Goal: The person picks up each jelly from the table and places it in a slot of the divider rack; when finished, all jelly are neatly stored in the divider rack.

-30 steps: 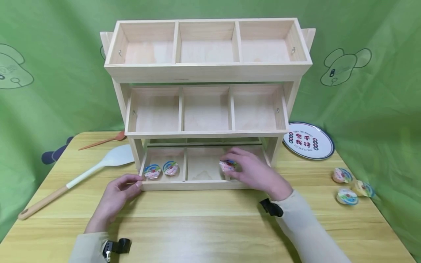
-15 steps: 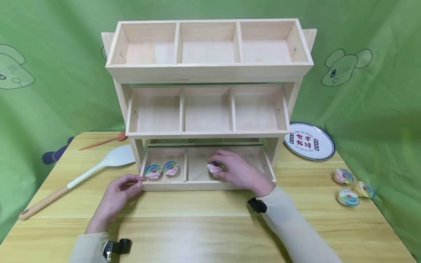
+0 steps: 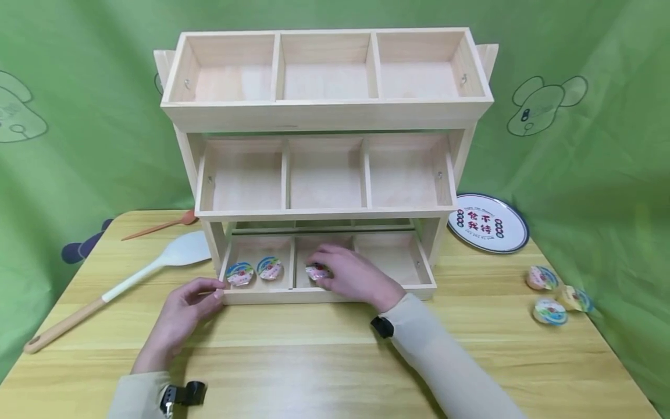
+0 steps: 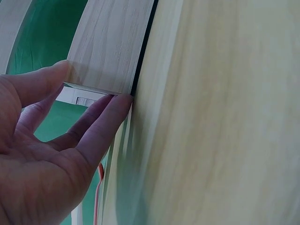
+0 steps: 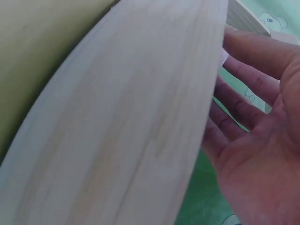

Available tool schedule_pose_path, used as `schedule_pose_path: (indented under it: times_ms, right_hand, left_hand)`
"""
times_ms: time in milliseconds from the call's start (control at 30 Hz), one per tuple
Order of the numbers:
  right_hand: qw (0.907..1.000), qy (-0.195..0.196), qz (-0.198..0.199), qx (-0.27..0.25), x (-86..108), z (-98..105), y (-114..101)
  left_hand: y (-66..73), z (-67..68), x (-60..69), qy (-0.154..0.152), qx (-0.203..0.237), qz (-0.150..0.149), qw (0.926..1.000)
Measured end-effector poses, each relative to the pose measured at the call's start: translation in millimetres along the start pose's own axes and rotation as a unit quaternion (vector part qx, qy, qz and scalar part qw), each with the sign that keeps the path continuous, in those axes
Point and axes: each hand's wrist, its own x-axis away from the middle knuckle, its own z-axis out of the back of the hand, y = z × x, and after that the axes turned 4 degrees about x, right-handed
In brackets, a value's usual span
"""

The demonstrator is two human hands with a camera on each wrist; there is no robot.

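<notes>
In the head view, my right hand [image 3: 356,273] pinches a jelly cup [image 3: 316,271] inside the middle compartment of the bottom tray. Two more jelly cups, one on the left [image 3: 240,273] and one on the right [image 3: 270,268], lie in that tray's left compartment. My left hand [image 3: 180,311] holds the front left corner of the wooden rack [image 3: 327,116]. In the left wrist view, the tray's board [image 4: 110,47] sits between thumb and fingertips. The front board [image 5: 126,117] hides the right fingertips and most of the cup in the right wrist view.
Several jelly cups [image 3: 551,312] lie at the table's right side. A round plate [image 3: 484,244] stands behind them, right of the rack. On the left lie a white spatula [image 3: 183,249] with a wooden handle and an orange spoon [image 3: 188,217]. Green cloth [image 3: 591,163] hangs behind.
My right hand has carried the jelly cup leftward, from near the divider beside the right compartment to the left part of the middle one. My left hand has stayed at the rack's corner.
</notes>
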Motion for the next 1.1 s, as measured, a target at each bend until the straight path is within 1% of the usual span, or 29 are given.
schedule_pose_path:
  times_ms: [67,233,333,433,600,833,1100]
  right_hand:
    - [0.9999,-0.006,-0.009,0.007,-3.4,-1,-2]
    - [0.9996,-0.019,-0.02,-0.004,-11.8,-3,-5]
    - [0.9996,-0.023,-0.012,-0.004,-16.7,-6,-4]
    - [0.9996,-0.026,-0.002,0.007,-19.6,-10,-3]
    - [0.9995,-0.024,0.004,0.021,-21.4,-12,-2]
    - [0.9992,-0.033,-0.015,0.015,-26.0,-15,-2]
    - [0.9988,-0.038,-0.03,0.002,-25.4,-14,-3]
  left_hand:
    - [0.0,0.5,0.4,0.001,-0.002,0.0,1.0]
    - [-0.1,1.2,0.6,0.0,0.002,0.0,1.0]
    - [-0.6,1.6,0.7,0.001,0.0,0.003,1.0]
    - [-1.1,1.5,0.6,0.003,0.001,0.005,1.0]
    - [-1.1,0.4,-0.9,-0.007,0.015,0.003,0.9999]
    - [1.1,3.2,0.1,0.004,-0.013,0.004,0.9999]
    - [-1.6,1.9,-1.2,0.0,0.009,0.006,0.9999]
